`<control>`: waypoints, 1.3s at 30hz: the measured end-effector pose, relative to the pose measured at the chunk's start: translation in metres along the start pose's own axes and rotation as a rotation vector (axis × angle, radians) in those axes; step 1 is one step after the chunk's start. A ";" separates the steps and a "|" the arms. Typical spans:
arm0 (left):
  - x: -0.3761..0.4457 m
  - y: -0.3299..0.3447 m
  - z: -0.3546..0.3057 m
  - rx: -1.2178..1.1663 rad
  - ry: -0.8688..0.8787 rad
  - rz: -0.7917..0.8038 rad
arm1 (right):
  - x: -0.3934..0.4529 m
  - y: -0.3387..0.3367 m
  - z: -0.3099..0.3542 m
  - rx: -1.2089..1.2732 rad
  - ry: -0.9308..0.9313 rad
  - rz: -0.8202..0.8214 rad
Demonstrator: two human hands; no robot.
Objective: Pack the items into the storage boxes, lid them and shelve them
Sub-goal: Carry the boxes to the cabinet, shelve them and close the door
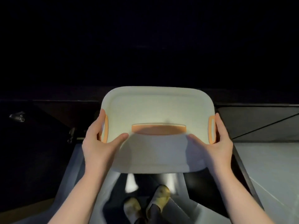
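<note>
- We look down on a dim scene; the upper half is almost black and we cannot tell what is there.
- A pale floor [267, 167] shows at lower right, crossed by thin seams.
- A white box [155, 151] with its lid [155, 109] on fills the middle, held in the air in front of the person, above their feet.
- The lid has rounded corners, an orange handle [158, 129] across its centre and an orange latch [212, 129] at each short end.
- Our left hand [100, 143] holds the box's left end: its grip is clamped there, thumb lying on the lid, fingers wrapped over the left latch.
- Our right hand [216, 143] mirrors it on the right end, thumb on the lid, fingers curled round the edge just beside the right latch.
- Two slippers [155, 202] show below the box, blurred.
- A small shiny object [17, 116] sits far left; we cannot tell what it is.
</note>
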State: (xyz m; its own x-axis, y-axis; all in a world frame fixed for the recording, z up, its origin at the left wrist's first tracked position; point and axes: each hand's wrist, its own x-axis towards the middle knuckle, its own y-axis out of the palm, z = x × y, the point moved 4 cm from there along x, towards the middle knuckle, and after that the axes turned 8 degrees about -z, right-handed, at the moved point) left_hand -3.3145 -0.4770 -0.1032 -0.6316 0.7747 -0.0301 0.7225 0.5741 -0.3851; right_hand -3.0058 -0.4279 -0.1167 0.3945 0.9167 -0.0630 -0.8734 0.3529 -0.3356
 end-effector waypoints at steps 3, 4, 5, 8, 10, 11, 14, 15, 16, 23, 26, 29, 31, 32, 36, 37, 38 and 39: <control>-0.001 -0.003 0.029 0.006 -0.038 0.017 | -0.016 0.011 -0.032 -0.020 0.037 0.015; -0.001 -0.002 0.040 0.014 -0.052 0.029 | -0.021 0.016 -0.045 -0.021 0.065 0.014; -0.002 0.000 0.053 0.020 -0.068 0.040 | -0.025 0.020 -0.058 -0.023 0.086 0.020; -0.005 0.010 0.092 0.057 -0.117 0.048 | -0.030 0.037 -0.093 0.010 0.148 0.057; -0.002 0.026 0.118 0.072 -0.142 0.054 | -0.025 0.049 -0.118 0.014 0.174 0.073; 0.000 0.036 0.131 0.081 -0.157 0.051 | -0.021 0.054 -0.130 0.008 0.180 0.072; 0.012 0.069 0.172 0.096 -0.178 0.044 | -0.005 0.072 -0.172 -0.065 0.200 0.044; 0.016 0.083 0.188 0.091 -0.191 0.056 | 0.002 0.078 -0.186 -0.097 0.198 0.040; 0.022 0.097 0.204 0.089 -0.206 0.071 | 0.009 0.084 -0.201 -0.115 0.195 0.042; 0.074 0.193 0.307 0.105 -0.275 0.092 | 0.079 0.138 -0.303 -0.242 0.164 0.097; 0.094 0.230 0.347 0.206 -0.227 0.132 | 0.111 0.162 -0.344 -0.287 0.170 0.105; 0.113 0.262 0.381 0.248 -0.249 0.139 | 0.140 0.184 -0.375 -0.292 0.181 0.116; 0.125 0.283 0.397 0.247 -0.263 0.148 | 0.159 0.197 -0.397 -0.321 0.156 0.108; 0.131 0.292 0.404 0.249 -0.271 0.156 | 0.168 0.202 -0.407 -0.333 0.151 0.108; 0.150 0.319 0.436 0.274 -0.246 0.187 | 0.190 0.227 -0.455 -0.385 0.165 0.167; 0.153 0.324 0.442 0.298 -0.227 0.201 | 0.195 0.232 -0.468 -0.395 0.164 0.185; 0.156 0.329 0.446 0.329 -0.204 0.217 | 0.200 0.235 -0.482 -0.413 0.173 0.207; 0.158 0.333 0.450 0.360 -0.176 0.230 | 0.209 0.239 -0.506 -0.420 0.177 0.223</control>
State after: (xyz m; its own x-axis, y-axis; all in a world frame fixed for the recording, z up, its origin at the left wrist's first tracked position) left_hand -3.2996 -0.2828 -0.6515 -0.5268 0.7967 -0.2961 0.7253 0.2398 -0.6453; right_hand -2.9879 -0.2469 -0.6855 0.2853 0.9027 -0.3221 -0.7660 0.0128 -0.6427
